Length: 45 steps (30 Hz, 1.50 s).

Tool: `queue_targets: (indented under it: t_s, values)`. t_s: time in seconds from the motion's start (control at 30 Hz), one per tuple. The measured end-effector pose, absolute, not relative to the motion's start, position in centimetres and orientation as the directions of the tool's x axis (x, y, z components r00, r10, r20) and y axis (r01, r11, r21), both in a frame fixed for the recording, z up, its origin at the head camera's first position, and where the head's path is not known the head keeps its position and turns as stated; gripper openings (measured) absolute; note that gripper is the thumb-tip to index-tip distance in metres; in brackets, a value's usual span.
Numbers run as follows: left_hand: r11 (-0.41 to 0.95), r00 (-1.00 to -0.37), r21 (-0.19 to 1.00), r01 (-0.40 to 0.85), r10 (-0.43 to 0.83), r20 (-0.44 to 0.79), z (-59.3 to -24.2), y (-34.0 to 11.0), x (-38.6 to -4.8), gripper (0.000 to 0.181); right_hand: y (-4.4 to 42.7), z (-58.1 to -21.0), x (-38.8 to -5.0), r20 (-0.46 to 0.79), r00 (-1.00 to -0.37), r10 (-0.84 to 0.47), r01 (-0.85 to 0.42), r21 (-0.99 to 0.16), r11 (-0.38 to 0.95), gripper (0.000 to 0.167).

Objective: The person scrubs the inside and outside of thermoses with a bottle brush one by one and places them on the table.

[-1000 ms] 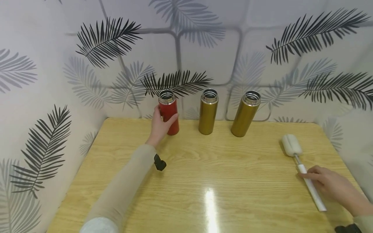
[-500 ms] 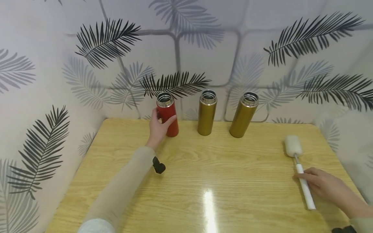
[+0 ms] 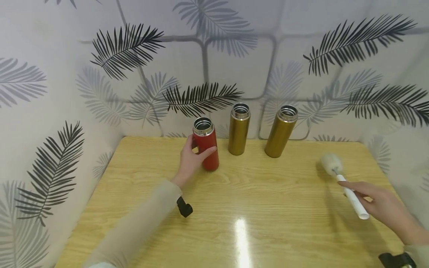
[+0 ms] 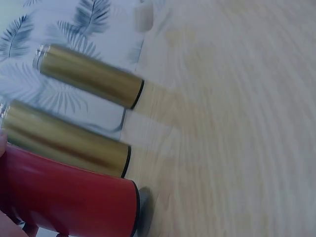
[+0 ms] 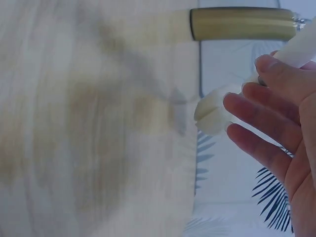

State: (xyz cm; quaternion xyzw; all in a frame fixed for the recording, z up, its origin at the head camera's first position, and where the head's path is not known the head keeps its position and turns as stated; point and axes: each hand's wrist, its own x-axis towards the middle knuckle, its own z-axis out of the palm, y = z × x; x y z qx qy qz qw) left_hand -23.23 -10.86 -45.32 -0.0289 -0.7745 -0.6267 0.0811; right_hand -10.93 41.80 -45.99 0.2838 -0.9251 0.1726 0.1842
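My left hand (image 3: 192,160) grips a red bottle (image 3: 208,150), lidless with a bare steel neck, its thumb across the front. In the left wrist view the red bottle (image 4: 74,200) shows its dark base rim slightly off the table. The right hand (image 3: 380,203) pinches the white handle of a sponge bottle brush (image 3: 354,199), held above the table at the right. Its pale sponge head (image 5: 212,112) points away from me; thumb and forefinger hold the handle while the other fingers extend loosely in the right wrist view.
Two gold bottles without lids stand near the wall: one gold bottle (image 3: 239,130) just right of the red one, another gold bottle (image 3: 281,132) further right. The wooden table (image 3: 268,208) ends at a wall (image 3: 234,67) printed with leaves.
The left hand has brought the red bottle toward me and to the right, off its place by the wall. The right hand has raised the brush and tilted its head leftward.
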Motion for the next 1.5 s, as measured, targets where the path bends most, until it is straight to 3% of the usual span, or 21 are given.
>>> queue_targets:
  t_s: [0.3,0.47,0.6,0.73,0.9,1.03,1.13,1.33,1.5]
  values:
    - [0.199,-0.994,0.975,0.102,0.061,0.091,-45.7,-7.7,-20.0,0.07,38.4,-43.0,-10.0,0.372,-0.835,-0.405,-0.537,-0.395,0.746,0.074]
    - [0.183,-0.985,0.974,0.136,0.128,0.113,-45.4,-6.2,-18.9,0.07,37.0,-41.6,-10.5,0.485,-0.755,-0.442,-0.636,-0.374,0.675,0.039]
    - [0.155,-0.975,0.975,0.162,0.178,0.134,-45.7,-4.9,-18.6,0.068,35.9,-40.8,-11.3,0.606,-0.662,-0.442,-0.719,-0.347,0.602,0.056]
    - [0.131,-0.965,0.976,0.175,0.219,0.144,-45.8,-3.9,-18.4,0.065,34.1,-39.2,-12.0,0.706,-0.57,-0.421,-0.786,-0.318,0.531,0.058]
    - [0.128,-0.949,0.97,0.206,0.267,0.167,-45.9,-3.1,-18.3,0.068,32.1,-37.1,-12.4,0.742,-0.553,-0.378,-0.806,-0.362,0.468,0.057]
    - [0.172,-0.939,0.959,0.225,0.3,0.166,-45.9,-2.7,-18.2,0.073,31.1,-36.5,-12.6,0.713,-0.622,-0.325,-0.782,-0.584,0.215,0.039]
    - [0.186,-0.934,0.956,0.228,0.32,0.16,-46.0,-2.7,-18.1,0.073,30.3,-36.0,-12.9,0.713,-0.651,-0.261,-0.735,-0.678,-0.019,0.03]
    - [0.19,-0.929,0.957,0.22,0.341,0.145,-46.0,-2.9,-17.9,0.072,28.3,-34.0,-13.5,0.8,-0.594,-0.084,-0.757,-0.591,-0.279,0.026]
    - [0.193,-0.924,0.956,0.221,0.356,0.142,-46.0,-3.1,-17.9,0.07,26.8,-32.0,-13.8,0.813,-0.582,0.009,-0.784,-0.559,-0.271,0.026]
